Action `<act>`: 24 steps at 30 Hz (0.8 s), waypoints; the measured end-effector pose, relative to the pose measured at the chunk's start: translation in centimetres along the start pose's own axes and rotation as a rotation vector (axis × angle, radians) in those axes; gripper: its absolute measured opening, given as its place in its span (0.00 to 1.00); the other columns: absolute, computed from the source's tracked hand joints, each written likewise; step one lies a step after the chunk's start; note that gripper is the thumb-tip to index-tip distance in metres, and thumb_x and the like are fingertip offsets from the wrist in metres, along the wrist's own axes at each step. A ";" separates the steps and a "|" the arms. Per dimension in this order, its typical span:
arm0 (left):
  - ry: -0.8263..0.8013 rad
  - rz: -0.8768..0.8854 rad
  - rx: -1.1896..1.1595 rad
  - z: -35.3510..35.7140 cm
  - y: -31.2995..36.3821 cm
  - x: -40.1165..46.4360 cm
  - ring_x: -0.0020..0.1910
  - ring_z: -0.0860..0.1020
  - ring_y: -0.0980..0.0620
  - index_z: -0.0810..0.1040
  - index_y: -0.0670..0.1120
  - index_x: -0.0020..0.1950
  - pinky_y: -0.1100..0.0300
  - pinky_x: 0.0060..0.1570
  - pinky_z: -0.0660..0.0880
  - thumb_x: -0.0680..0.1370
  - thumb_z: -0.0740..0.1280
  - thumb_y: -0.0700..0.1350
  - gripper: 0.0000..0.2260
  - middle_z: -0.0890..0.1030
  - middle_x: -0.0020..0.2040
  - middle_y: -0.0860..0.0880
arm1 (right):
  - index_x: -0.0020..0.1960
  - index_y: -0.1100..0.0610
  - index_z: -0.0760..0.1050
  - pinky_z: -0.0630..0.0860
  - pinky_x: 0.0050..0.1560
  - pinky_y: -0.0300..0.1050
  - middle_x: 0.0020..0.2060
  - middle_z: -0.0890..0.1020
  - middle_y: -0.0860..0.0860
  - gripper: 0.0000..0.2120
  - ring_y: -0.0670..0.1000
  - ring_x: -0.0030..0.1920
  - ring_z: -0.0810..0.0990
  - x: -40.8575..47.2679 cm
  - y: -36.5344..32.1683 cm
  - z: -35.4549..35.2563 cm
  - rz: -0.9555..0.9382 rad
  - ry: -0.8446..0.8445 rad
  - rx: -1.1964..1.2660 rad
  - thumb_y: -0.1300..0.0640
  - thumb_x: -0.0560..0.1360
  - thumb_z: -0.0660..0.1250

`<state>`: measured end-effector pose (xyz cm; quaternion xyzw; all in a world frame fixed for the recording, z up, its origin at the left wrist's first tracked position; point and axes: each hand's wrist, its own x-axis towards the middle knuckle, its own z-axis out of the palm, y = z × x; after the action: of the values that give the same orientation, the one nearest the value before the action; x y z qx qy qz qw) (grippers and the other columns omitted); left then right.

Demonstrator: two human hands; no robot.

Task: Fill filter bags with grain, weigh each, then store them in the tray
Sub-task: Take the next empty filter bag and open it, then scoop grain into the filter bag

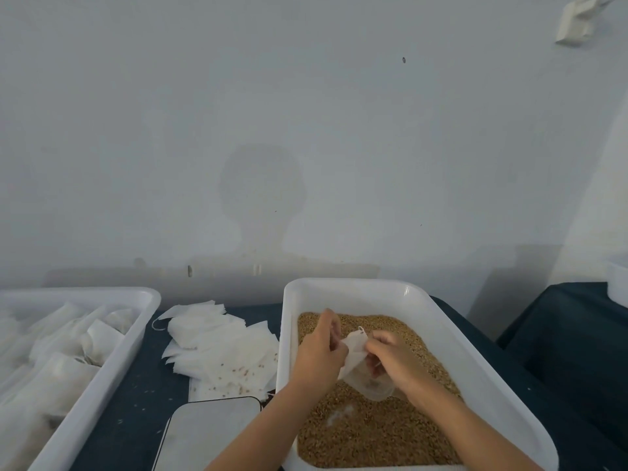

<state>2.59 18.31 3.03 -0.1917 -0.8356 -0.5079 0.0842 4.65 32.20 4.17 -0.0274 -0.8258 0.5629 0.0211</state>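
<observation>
Filter bag (353,351) is pinched at its mouth between the left hand (319,351) and right hand (394,358), both curled on its rim, a clear cup (375,385) (scoop, I'd guess) beneath. It hangs over the grain (373,430), long axis running from the fingers down toward the near wall of the grain tub (289,334).

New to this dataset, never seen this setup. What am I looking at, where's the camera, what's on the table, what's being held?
There is no robot here: a person works with bare hands, and the one picture comes from a wide-angle camera on their head, looking forward and down. On the dark table a white bin holds grain. Over it the left hand and right hand together hold one filter bag, and there seems to be a small clear cup under the right hand. Left of the bin lie empty bags and what looks like a scale. A tray at far left holds filled bags.
</observation>
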 end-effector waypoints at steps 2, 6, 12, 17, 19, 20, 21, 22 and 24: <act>-0.010 0.084 0.141 0.0 -0.1 -0.1 0.35 0.70 0.51 0.68 0.49 0.40 0.60 0.36 0.65 0.76 0.57 0.35 0.10 0.70 0.35 0.52 | 0.35 0.62 0.71 0.67 0.29 0.41 0.27 0.72 0.53 0.10 0.50 0.28 0.70 0.1 0.2 -0.1 0.010 0.021 -0.029 0.64 0.76 0.61; -0.050 0.169 0.328 0.3 0.0 -0.4 0.40 0.70 0.52 0.70 0.48 0.43 0.61 0.37 0.64 0.79 0.56 0.45 0.07 0.70 0.40 0.54 | 0.31 0.58 0.72 0.72 0.31 0.40 0.26 0.76 0.51 0.15 0.48 0.28 0.75 0.1 0.1 -0.2 0.013 0.012 0.026 0.63 0.76 0.62; 0.053 0.255 0.515 0.3 -0.3 -0.5 0.55 0.67 0.53 0.75 0.44 0.48 0.64 0.50 0.67 0.79 0.59 0.47 0.08 0.65 0.55 0.52 | 0.42 0.60 0.75 0.77 0.40 0.45 0.34 0.79 0.51 0.15 0.48 0.33 0.77 0.1 0.6 -1.0 0.031 0.150 -0.175 0.51 0.80 0.58; 0.203 0.242 0.501 -0.5 0.2 -0.5 0.51 0.62 0.54 0.74 0.43 0.50 0.64 0.55 0.63 0.79 0.56 0.41 0.08 0.64 0.60 0.52 | 0.69 0.57 0.62 0.71 0.58 0.46 0.61 0.76 0.52 0.33 0.50 0.58 0.76 -0.6 1.7 -2.5 0.280 -0.036 -0.979 0.42 0.72 0.67; 0.180 0.217 0.493 -0.6 0.3 -0.6 0.51 0.64 0.53 0.73 0.43 0.52 0.63 0.54 0.64 0.79 0.55 0.41 0.08 0.68 0.57 0.52 | 0.60 0.55 0.72 0.70 0.60 0.45 0.55 0.79 0.50 0.19 0.50 0.57 0.76 -0.8 1.7 -2.5 0.300 -0.124 -1.095 0.49 0.72 0.69; 0.169 0.196 0.483 -0.7 0.4 -0.6 0.52 0.66 0.53 0.72 0.44 0.52 0.62 0.53 0.65 0.79 0.55 0.41 0.07 0.70 0.55 0.51 | 0.51 0.54 0.74 0.70 0.57 0.44 0.46 0.78 0.47 0.07 0.49 0.53 0.77 -0.9 1.6 -2.4 0.251 -0.119 -1.149 0.53 0.74 0.67; 0.170 0.174 0.471 -0.7 0.5 -0.6 0.51 0.66 0.53 0.72 0.44 0.51 0.62 0.50 0.65 0.79 0.55 0.42 0.07 0.72 0.52 0.51 | 0.43 0.53 0.73 0.70 0.54 0.44 0.40 0.76 0.46 0.03 0.49 0.49 0.77 -0.9 1.6 -2.5 0.202 -0.092 -1.191 0.56 0.75 0.65; 0.185 0.155 0.458 -0.7 0.6 -0.6 0.49 0.66 0.53 0.71 0.44 0.49 0.62 0.46 0.65 0.79 0.56 0.42 0.06 0.73 0.49 0.51 | 0.40 0.53 0.70 0.69 0.54 0.44 0.37 0.73 0.45 0.07 0.49 0.46 0.76 -0.9 1.5 -2.6 0.155 -0.072 -1.228 0.58 0.76 0.62; 0.236 0.126 0.427 -0.8 0.7 -0.7 0.45 0.65 0.54 0.69 0.45 0.47 0.64 0.40 0.62 0.80 0.55 0.43 0.05 0.73 0.43 0.52 | 0.44 0.53 0.69 0.68 0.62 0.48 0.37 0.73 0.45 0.05 0.49 0.45 0.75 -0.8 1.4 -3.3 0.041 -0.036 -1.223 0.60 0.77 0.60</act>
<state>3.47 17.75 3.75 -0.1605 -0.8948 -0.3322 0.2512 5.74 35.66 4.10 -0.0411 -0.9988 -0.0123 -0.0232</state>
